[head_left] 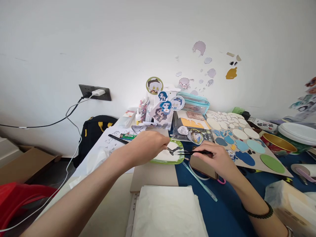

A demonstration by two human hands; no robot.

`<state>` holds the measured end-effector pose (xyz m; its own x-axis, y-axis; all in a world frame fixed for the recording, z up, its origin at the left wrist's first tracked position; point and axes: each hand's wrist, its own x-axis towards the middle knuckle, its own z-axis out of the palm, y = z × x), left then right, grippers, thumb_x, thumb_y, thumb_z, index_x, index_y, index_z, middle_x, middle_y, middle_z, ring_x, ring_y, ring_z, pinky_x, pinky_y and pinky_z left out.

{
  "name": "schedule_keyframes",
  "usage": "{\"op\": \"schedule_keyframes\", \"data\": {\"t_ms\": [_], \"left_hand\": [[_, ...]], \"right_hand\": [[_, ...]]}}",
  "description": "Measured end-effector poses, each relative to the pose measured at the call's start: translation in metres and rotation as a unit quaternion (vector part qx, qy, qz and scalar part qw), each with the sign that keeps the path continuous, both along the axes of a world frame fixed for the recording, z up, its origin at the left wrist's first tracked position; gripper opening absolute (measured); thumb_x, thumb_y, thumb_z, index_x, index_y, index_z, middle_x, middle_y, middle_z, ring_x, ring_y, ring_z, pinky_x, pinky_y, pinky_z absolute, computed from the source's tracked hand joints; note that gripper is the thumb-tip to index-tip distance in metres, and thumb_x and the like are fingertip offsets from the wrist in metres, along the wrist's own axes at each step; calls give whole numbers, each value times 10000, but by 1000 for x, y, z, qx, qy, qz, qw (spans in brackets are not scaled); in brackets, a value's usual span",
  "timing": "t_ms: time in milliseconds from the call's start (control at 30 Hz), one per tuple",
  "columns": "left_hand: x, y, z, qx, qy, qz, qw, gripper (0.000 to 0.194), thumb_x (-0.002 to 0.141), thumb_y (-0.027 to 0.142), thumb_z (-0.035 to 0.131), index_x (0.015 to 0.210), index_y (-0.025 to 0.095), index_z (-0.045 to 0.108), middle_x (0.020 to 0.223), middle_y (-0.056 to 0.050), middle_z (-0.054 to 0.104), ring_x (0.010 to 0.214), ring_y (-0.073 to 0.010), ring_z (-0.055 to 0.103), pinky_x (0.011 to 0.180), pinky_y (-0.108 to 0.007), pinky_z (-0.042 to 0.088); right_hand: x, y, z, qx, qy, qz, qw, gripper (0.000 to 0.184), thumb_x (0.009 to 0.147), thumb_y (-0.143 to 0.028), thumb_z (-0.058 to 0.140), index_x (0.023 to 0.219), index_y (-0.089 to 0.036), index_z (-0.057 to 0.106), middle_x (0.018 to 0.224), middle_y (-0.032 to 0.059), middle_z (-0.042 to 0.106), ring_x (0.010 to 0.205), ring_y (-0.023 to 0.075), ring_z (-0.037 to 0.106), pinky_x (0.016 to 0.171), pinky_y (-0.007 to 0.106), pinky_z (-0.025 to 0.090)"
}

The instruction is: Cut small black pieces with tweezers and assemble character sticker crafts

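Observation:
My left hand (151,146) is closed around a thin tool (169,149); most of it is hidden by my fingers, so its kind cannot be told. From the other side, my right hand (215,156) pinches black tweezers (197,152) that point left. Between the two tips is a small dark grey cutout piece (175,150), over a white dish with a green rim (170,162). Whether the tweezers grip the piece or only touch it is too small to see. Beneath my right hand lies a phone (203,167), with a teal pen (201,184) beside it.
A stack of white sheets (168,210) lies in front, on a grey board (154,177). To the right, a board with coloured cutouts (244,158) stands near a gold-lined bowl (278,143) and a white-lidded tub (298,133). Behind are a clear pouch (192,103) and character cards (163,112).

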<state>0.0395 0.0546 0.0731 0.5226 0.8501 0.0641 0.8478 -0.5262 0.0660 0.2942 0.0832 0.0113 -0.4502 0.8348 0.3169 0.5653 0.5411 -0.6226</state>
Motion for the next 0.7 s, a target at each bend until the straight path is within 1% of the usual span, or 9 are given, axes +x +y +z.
{"op": "schedule_keyframes", "data": {"t_ms": [133,300,400,500,700], "left_hand": [[1,0,-1,0,-3,-11,1000,264,894,238,396,651,179,483,666,-8,578,573,-128,480,495,-260,239],[3,0,1,-11,-20,-3,1000,255,905,258,381,692,184,501,707,-15,600,605,-141,503,512,-252,258],[1,0,3,-11,-51,15,999,240,911,283,369,742,194,514,745,-14,607,615,-142,505,521,-252,263],[-3,1,2,-20,-89,26,996,244,913,315,365,764,204,523,740,-8,600,623,-144,499,530,-253,274],[-6,4,2,-64,-155,4,986,253,906,331,375,758,195,528,753,-4,593,633,-128,478,549,-237,298]], "right_hand": [[-5,-1,-1,-10,20,11,1000,178,833,-363,573,805,-229,688,815,51,655,765,203,598,657,320,459],[-6,-2,-1,-16,53,2,998,188,830,-362,577,758,-225,683,779,48,641,734,196,580,642,315,443],[-4,-2,0,-21,83,-18,996,180,824,-360,585,745,-227,677,771,39,624,729,184,566,642,303,435],[-2,0,-1,-23,98,-22,995,175,812,-367,599,740,-228,677,767,33,614,727,179,562,648,301,435],[-2,0,-2,-16,108,-27,994,192,809,-381,596,740,-223,679,771,50,616,723,190,561,612,306,432]]}}
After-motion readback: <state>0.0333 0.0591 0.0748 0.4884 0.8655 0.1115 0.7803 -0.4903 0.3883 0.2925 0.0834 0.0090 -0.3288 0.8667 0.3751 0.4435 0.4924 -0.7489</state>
